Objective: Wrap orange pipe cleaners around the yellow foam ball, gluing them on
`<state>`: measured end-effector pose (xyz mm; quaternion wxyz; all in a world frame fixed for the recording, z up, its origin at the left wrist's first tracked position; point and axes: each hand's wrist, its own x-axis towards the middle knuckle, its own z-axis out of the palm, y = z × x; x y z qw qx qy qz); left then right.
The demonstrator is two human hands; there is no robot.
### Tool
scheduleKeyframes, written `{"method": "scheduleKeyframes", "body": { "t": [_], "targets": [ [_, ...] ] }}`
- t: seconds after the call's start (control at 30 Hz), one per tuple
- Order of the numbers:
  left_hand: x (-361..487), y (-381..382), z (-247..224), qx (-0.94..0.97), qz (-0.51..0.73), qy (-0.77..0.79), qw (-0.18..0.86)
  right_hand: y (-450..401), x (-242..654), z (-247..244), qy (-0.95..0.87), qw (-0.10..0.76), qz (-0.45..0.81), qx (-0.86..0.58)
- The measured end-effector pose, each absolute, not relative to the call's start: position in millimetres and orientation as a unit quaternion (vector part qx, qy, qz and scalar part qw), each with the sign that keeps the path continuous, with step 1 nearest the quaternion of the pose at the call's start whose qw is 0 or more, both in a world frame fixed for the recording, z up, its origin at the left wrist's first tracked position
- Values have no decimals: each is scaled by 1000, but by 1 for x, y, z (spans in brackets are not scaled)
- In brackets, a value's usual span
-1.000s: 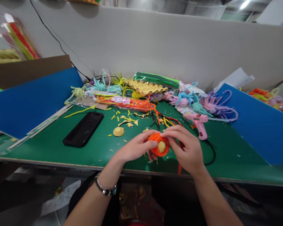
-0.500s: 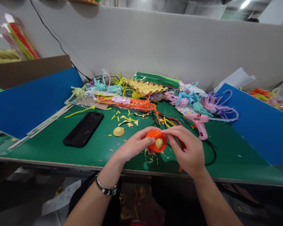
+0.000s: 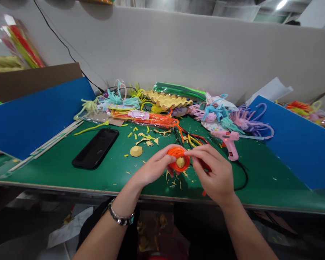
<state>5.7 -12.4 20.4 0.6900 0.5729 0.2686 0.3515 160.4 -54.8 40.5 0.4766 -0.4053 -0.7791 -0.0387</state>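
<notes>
An orange pipe-cleaner coil [image 3: 176,152], wound into a ring, surrounds a tan cup-shaped piece [image 3: 180,162] that looks like egg-carton pulp. My left hand [image 3: 161,161] is closed on the coil's left side, with the thumb across its front. My right hand [image 3: 213,169] pinches at the coil's upper right edge with thumb and forefinger. A loose orange-red end [image 3: 204,193] shows below the right palm; where it joins the coil is hidden. Another tan cup piece [image 3: 136,151] lies on the green table [image 3: 262,180] left of my hands.
A black phone [image 3: 95,148] lies at the left, a pink glue gun [image 3: 229,141] at the right with its cord. Bundles of pipe cleaners and an egg carton [image 3: 169,100] crowd the back. Blue panels [image 3: 295,141] flank both sides. Tan and yellow scraps litter the middle.
The coil in my hands has shifted slightly left and up and tilted a little. My right fingers have moved a short way with it along the rim.
</notes>
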Motion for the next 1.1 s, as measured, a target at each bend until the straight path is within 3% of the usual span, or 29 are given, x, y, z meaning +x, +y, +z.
{"method": "scheduleKeyframes", "body": {
  "t": [0.7,1.1],
  "targets": [
    [6,-13,19,559,344,261,708,-51,161,40,-764,481,12,-430],
    [3,-10,17,510,350,194,762,-50,159,39,-709,541,79,-445]
  ]
}}
